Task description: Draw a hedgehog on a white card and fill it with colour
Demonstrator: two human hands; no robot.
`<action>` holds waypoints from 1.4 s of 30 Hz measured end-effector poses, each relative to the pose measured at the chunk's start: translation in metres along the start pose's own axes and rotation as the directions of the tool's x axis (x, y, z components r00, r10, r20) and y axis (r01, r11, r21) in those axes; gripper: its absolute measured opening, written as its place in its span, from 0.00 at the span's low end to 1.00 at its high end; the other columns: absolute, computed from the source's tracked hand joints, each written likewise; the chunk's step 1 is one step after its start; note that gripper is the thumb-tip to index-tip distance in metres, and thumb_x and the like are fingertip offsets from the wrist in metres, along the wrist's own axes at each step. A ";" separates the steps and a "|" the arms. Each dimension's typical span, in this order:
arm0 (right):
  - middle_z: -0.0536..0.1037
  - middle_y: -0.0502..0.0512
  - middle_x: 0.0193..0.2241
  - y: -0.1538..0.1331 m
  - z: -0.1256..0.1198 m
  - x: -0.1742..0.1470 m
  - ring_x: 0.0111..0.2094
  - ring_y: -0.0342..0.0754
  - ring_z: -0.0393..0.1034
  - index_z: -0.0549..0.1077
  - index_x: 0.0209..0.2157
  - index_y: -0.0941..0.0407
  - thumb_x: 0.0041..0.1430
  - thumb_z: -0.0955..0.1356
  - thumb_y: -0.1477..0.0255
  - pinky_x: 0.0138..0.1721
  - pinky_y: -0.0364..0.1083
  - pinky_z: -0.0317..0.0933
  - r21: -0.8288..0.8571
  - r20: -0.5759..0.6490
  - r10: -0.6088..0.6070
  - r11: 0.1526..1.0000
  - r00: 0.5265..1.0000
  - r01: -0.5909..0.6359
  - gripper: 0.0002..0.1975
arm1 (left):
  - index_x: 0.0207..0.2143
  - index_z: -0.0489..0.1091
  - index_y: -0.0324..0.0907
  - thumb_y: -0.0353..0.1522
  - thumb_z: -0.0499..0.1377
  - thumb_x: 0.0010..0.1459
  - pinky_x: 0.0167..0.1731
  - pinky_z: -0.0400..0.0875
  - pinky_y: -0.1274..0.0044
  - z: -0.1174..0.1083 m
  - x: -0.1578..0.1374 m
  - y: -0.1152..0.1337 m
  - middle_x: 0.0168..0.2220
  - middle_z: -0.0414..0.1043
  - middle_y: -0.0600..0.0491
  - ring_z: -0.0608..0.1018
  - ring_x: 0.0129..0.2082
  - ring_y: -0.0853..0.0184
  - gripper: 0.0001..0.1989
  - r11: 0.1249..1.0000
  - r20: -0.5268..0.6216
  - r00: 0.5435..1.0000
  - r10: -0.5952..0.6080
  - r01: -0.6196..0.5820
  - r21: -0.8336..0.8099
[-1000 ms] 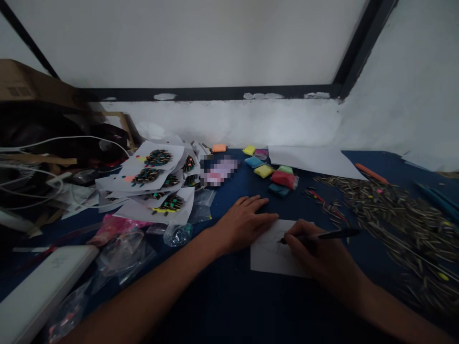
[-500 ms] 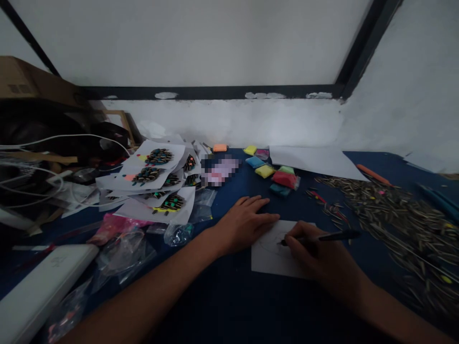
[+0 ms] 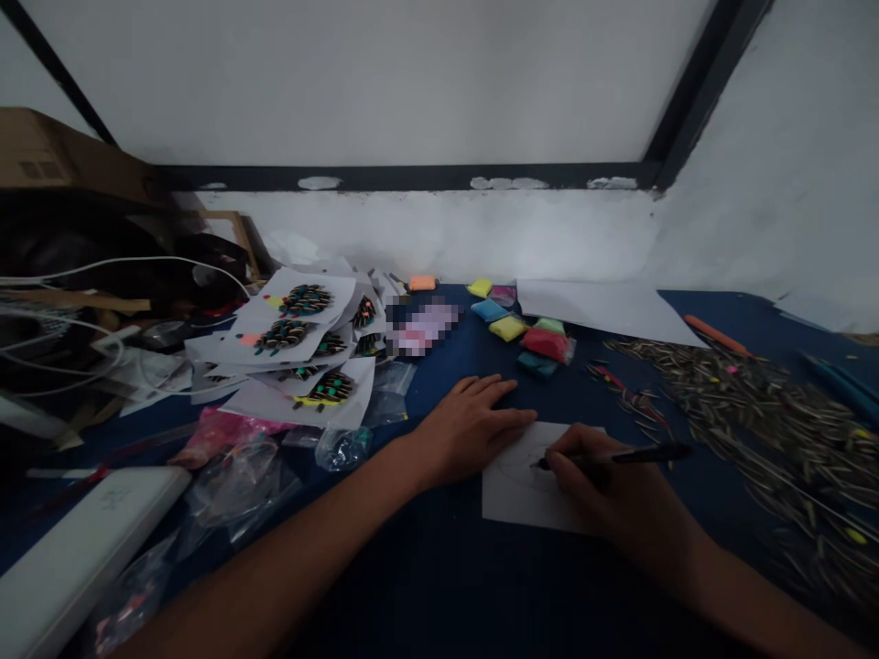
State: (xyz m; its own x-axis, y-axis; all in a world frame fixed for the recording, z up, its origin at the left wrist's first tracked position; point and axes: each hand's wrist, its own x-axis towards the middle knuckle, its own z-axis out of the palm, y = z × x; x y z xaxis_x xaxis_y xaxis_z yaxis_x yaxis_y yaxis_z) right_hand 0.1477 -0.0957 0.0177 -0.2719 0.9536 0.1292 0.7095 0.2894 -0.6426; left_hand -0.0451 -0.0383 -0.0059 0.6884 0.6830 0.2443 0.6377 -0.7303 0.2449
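On the left, paper stack point(image 3: 240, 403): sheets lie overlapped, several bearing clusters of dark, seed-like pieces with coloured dots; well apart from the small sheet
Left hand point(image 3: 467, 430): palm down and spread flat, no grasp to be seen; its thumb reaches along the far left corner of the small sheet, which it seems to steady
Small sheet point(image 3: 515, 503): flat on the blue table point(image 3: 426, 577), between the two hands, its right part hidden under the right one
Faint curve point(image 3: 504, 474): drawn on the sheet, left of the pen tip; its full shape is too dim and covered to tell
Pen point(image 3: 649, 453): long axis runs left to right, tip leftward over the sheet, back end out to the right; whether the tip touches the paper I cannot tell, and any stroke would hang on that meeting
Right hand point(image 3: 597, 480): fingers closed round the pen near its tip, the nearer hand to the curve's right side
Seed pile point(image 3: 748, 412): spread to the right, apart from the right hand
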 end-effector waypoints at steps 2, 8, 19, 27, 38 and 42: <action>0.70 0.47 0.17 0.000 0.000 0.000 0.18 0.43 0.64 0.68 0.26 0.54 0.58 0.60 0.67 0.18 0.42 0.55 0.003 0.005 -0.001 1.000 1.000 0.001 0.10 | 0.54 0.67 0.52 0.40 0.45 0.66 0.58 0.55 0.62 0.000 0.000 0.000 0.61 0.58 0.48 0.60 0.62 0.58 0.19 1.000 0.000 1.000 0.000 0.000 0.000; 0.70 0.48 0.17 0.000 -0.001 0.000 0.18 0.43 0.64 0.68 0.25 0.54 0.58 0.60 0.67 0.19 0.42 0.55 -0.010 0.010 0.006 1.000 1.000 -0.006 0.11 | 0.54 0.67 0.52 0.40 0.45 0.66 0.58 0.55 0.62 0.001 0.000 0.000 0.61 0.58 0.47 0.60 0.62 0.58 0.18 1.000 -0.007 1.000 -0.001 0.001 0.000; 0.69 0.47 0.18 0.001 -0.001 0.000 0.18 0.43 0.64 0.68 0.25 0.53 0.58 0.61 0.67 0.19 0.42 0.56 -0.002 0.008 0.007 1.000 1.000 -0.007 0.11 | 0.56 0.64 0.48 0.38 0.47 0.66 0.59 0.54 0.62 0.000 0.000 0.000 0.61 0.58 0.46 0.60 0.62 0.58 0.19 1.000 0.011 1.000 -0.008 0.008 0.004; 0.69 0.47 0.17 0.001 0.000 0.001 0.18 0.43 0.64 0.68 0.25 0.53 0.59 0.61 0.66 0.18 0.42 0.54 -0.010 0.006 0.005 1.000 1.000 -0.005 0.11 | 0.56 0.65 0.49 0.39 0.47 0.66 0.59 0.54 0.62 0.000 0.000 0.000 0.61 0.58 0.48 0.60 0.62 0.58 0.19 1.000 0.006 1.000 -0.012 0.012 0.003; 0.69 0.47 0.17 0.002 0.000 0.000 0.17 0.42 0.63 0.68 0.25 0.53 0.59 0.61 0.67 0.18 0.42 0.54 -0.008 -0.012 -0.017 1.000 1.000 0.017 0.11 | 0.56 0.65 0.49 0.39 0.47 0.66 0.59 0.54 0.62 0.000 0.000 -0.001 0.62 0.57 0.48 0.60 0.62 0.58 0.19 1.000 0.005 1.000 -0.013 0.013 -0.011; 0.69 0.47 0.17 0.002 0.000 0.000 0.18 0.43 0.63 0.68 0.25 0.53 0.59 0.61 0.66 0.18 0.42 0.55 0.003 -0.002 -0.011 1.000 1.000 0.011 0.11 | 0.56 0.65 0.48 0.39 0.47 0.65 0.59 0.54 0.62 0.000 0.000 -0.002 0.62 0.57 0.48 0.60 0.62 0.59 0.19 1.000 0.000 1.000 -0.008 0.008 -0.018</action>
State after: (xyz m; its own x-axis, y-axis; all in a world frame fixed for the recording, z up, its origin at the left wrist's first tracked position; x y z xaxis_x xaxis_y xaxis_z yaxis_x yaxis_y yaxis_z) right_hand 0.1495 -0.0950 0.0164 -0.2781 0.9507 0.1375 0.7045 0.2992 -0.6436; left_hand -0.0462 -0.0373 -0.0066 0.6833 0.6887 0.2423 0.6367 -0.7245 0.2639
